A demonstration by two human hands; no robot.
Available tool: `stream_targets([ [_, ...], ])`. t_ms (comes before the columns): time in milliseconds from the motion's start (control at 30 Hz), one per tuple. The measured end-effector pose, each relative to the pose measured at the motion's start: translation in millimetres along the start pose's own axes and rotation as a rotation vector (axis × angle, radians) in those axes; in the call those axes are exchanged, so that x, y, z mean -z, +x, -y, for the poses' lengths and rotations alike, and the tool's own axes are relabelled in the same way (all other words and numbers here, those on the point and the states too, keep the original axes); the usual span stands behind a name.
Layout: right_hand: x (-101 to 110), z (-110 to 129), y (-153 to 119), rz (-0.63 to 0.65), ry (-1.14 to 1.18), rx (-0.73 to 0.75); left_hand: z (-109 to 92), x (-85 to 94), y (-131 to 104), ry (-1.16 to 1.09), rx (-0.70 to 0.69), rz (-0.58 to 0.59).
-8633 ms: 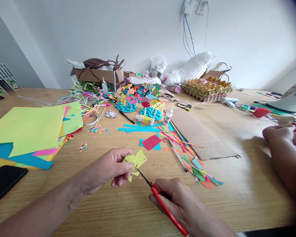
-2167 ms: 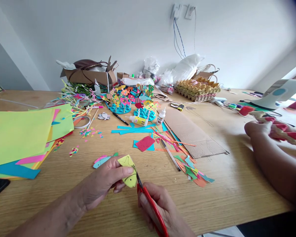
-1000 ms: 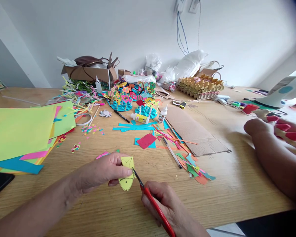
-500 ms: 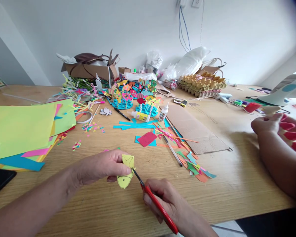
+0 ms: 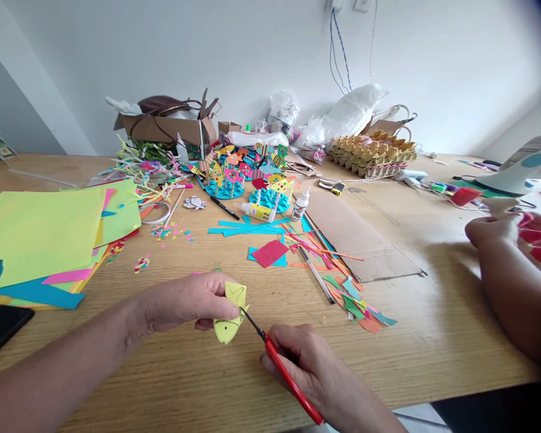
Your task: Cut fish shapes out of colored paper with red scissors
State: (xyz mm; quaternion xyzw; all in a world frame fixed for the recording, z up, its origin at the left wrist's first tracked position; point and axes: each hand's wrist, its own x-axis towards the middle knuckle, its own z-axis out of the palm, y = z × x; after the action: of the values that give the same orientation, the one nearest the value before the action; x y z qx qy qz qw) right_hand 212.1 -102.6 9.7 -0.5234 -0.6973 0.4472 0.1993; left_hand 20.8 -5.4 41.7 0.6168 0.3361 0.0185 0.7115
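Between thumb and fingers, my left hand pinches a yellow paper fish with black drawn lines and a dot eye. Part of its middle is hidden under my thumb. My right hand is closed around red-handled scissors. Their dark blade tips meet the fish's right edge, just beside my left thumb. Farther up the table, a red paper piece lies over a blue one. To its right lie a pen and a heap of colored paper scraps.
Yellow paper sheets and a black phone lie at left. Finished paper fish stand on blue bases behind glue bottles. A cardboard sheet is right of center. Another person's hand works at far right.
The scissors and fish stay in nearly the same place, with the blades still at the fish's edge. At right, the other person's hand has shifted slightly to the right and down.
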Motion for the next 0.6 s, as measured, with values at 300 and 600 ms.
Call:
stream_targets([
  [300,1.8,-3.5,0.0,0.002,-0.012,0.038,-0.1,3.5,0.4,0.042,0.037,0.011],
  [600,2.5,-4.1,3.4,-0.027,0.068,0.007,3.3,-2.8,-1.9,-0.007,-0.101,-0.128],
])
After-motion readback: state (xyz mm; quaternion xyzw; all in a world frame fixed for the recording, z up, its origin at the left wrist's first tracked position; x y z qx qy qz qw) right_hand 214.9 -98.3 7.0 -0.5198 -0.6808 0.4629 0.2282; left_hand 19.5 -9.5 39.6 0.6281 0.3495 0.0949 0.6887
